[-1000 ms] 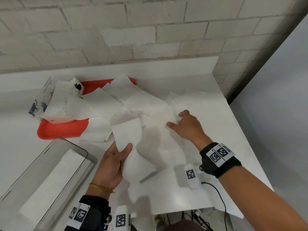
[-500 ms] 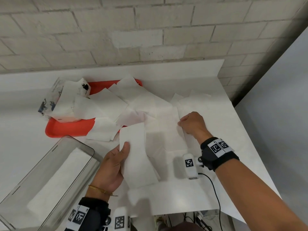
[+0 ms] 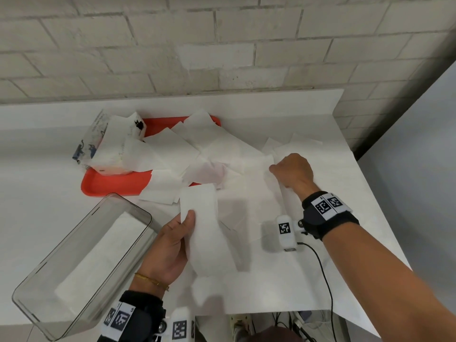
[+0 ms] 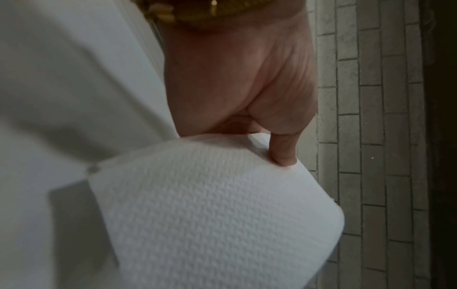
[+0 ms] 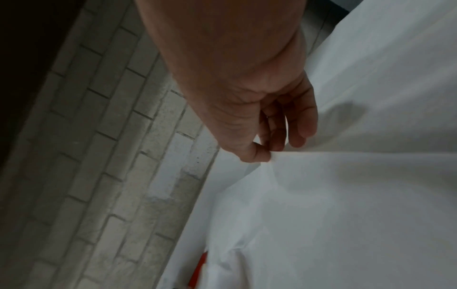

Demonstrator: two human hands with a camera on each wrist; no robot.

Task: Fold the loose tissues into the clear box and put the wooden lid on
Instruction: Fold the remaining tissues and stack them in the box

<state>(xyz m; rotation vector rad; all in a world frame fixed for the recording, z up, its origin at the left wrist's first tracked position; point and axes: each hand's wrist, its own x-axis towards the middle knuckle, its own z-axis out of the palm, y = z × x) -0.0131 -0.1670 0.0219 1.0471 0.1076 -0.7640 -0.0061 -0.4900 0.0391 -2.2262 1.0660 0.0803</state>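
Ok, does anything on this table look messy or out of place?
Yes. Loose tissues sprawl overlapping off the red tray onto the table, some crumpled. The torn-open tissue pack sits tilted on the tray.

Folded tissue [image 3: 202,233] aloft; clear box [image 3: 81,265] beside

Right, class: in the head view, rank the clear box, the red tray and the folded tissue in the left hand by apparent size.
1. clear box, nearest the camera, so unsure
2. red tray, partly covered
3. folded tissue
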